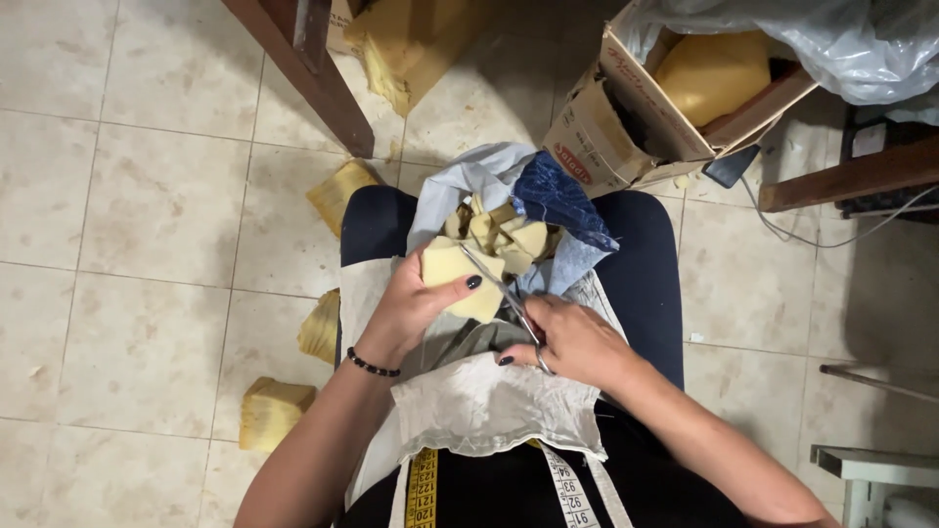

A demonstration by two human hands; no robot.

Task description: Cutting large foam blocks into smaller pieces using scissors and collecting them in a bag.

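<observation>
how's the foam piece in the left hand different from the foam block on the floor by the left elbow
The foam piece is held up in the left hand with scissors against it; the foam block lies untouched on the tiled floor. The piece looks pale and smooth, the block darker with ridged sides. Both are yellowish foam.

A pale yellow foam piece, blocky and soft, sits above the lap; thin metal scissors lie slanted across its edge, blades open.

L hand gripping, R hand clenched (low)
</observation>
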